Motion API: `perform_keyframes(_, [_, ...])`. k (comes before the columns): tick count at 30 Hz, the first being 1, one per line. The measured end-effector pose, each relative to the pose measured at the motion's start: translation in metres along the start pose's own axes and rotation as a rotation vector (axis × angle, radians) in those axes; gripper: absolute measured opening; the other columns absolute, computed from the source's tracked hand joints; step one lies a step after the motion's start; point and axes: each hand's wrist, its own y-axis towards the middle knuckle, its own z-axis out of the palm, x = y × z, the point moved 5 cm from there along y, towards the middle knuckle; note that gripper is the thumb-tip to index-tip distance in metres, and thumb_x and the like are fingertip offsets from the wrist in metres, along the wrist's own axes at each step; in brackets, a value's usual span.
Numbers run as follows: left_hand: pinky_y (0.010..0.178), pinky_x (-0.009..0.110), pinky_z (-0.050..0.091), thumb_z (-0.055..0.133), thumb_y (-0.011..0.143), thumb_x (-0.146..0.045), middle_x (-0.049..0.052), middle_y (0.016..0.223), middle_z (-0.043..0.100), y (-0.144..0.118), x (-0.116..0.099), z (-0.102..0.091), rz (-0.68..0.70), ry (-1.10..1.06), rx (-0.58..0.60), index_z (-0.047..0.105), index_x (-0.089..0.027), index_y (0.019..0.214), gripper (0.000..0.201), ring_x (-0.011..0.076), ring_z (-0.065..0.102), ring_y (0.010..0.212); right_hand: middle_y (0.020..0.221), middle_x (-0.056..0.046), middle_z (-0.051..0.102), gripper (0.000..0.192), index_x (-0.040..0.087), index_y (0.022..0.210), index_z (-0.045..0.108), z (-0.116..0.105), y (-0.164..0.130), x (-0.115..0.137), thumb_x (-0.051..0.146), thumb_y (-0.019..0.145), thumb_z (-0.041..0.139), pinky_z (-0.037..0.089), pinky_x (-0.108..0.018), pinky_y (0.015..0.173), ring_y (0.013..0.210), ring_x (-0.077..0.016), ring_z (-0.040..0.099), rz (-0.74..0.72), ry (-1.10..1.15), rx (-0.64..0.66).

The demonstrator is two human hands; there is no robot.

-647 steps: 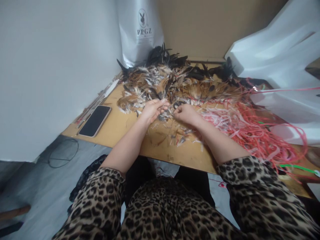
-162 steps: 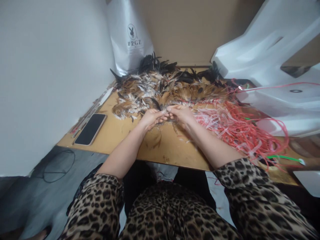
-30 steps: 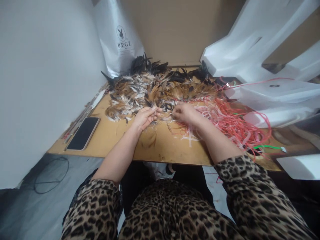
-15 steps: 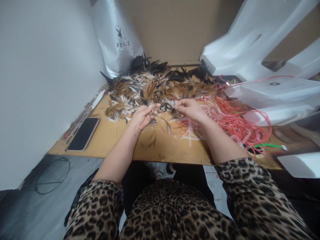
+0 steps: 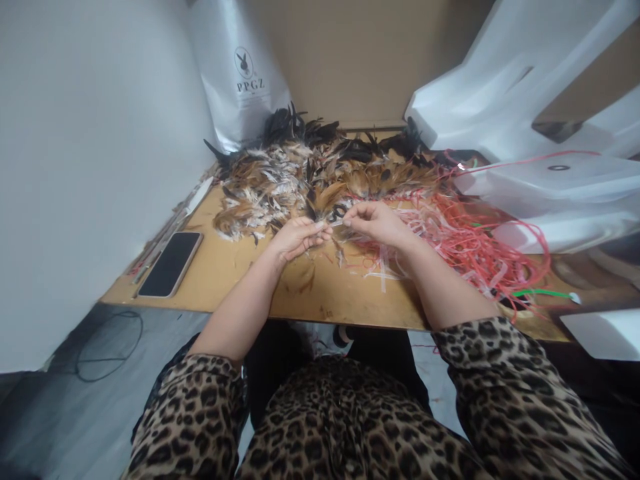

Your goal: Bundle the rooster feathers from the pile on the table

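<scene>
Near the middle of the table, my left hand (image 5: 301,239) pinches a tan-brown feather (image 5: 327,198) by its base, the plume pointing away from me. My right hand (image 5: 374,221) is closed in a pinch just to the right. A thin pale strip (image 5: 337,223) spans the small gap between the fingertips of both hands; its ends are hidden by the fingers. Right behind that gap lie the black looped handles of what look like scissors (image 5: 339,211). Beyond the hands spreads a heap of brown, white and black feathers (image 5: 270,177).
A tangle of red and pale cords (image 5: 465,243) lies right of my right hand. A phone (image 5: 171,264) rests at the table's (image 5: 240,280) left. A silver-white printed bag (image 5: 250,107) stands behind the feathers, and white plastic sheeting (image 5: 465,107) on the right. A white wall is on the left.
My left hand has moved right, toward my right hand, carrying the feather along. The fingertips are closer together now, with the pale strip visible between them. The view has shifted slightly.
</scene>
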Motion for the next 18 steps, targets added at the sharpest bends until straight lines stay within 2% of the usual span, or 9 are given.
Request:
perform_keyframes(6, [0.056, 0.014, 0.047, 0.069, 0.07, -0.022, 0.009, 0.069, 0.067, 0.003, 0.001, -0.003, 0.01, 0.002, -0.042, 0.067, -0.005, 0.075, 0.018, 0.0077, 0.062, 0.059, 0.067, -0.001, 0.064, 0.023, 0.014, 0.075, 0.067, 0.0, 0.0, -0.001, 0.035, 0.068, 0.063, 0.04, -0.023, 0.058, 0.058, -0.0107, 0.053, 0.01, -0.1, 0.034])
perform_keyframes(12, [0.056, 0.016, 0.048, 0.07, 0.069, -0.028, 0.008, 0.065, 0.066, 0.004, 0.0, -0.003, 0.034, 0.129, -0.117, 0.065, -0.006, 0.072, 0.022, 0.0077, 0.061, 0.056, 0.067, -0.002, 0.064, 0.021, 0.013, 0.074, 0.068, -0.002, 0.002, 0.003, 0.032, 0.069, 0.06, 0.039, -0.023, 0.057, 0.058, -0.011, 0.052, -0.051, -0.232, -0.11])
perform_keyframes(18, [0.058, 0.021, 0.049, 0.07, 0.067, -0.031, 0.009, 0.063, 0.066, 0.003, -0.001, -0.001, 0.065, 0.25, -0.195, 0.064, -0.008, 0.068, 0.024, 0.0104, 0.061, 0.054, 0.072, -0.003, 0.063, 0.016, 0.015, 0.073, 0.067, -0.002, 0.0, 0.011, 0.026, 0.072, 0.056, 0.039, -0.025, 0.062, 0.064, -0.0126, 0.053, -0.193, -0.424, -0.198])
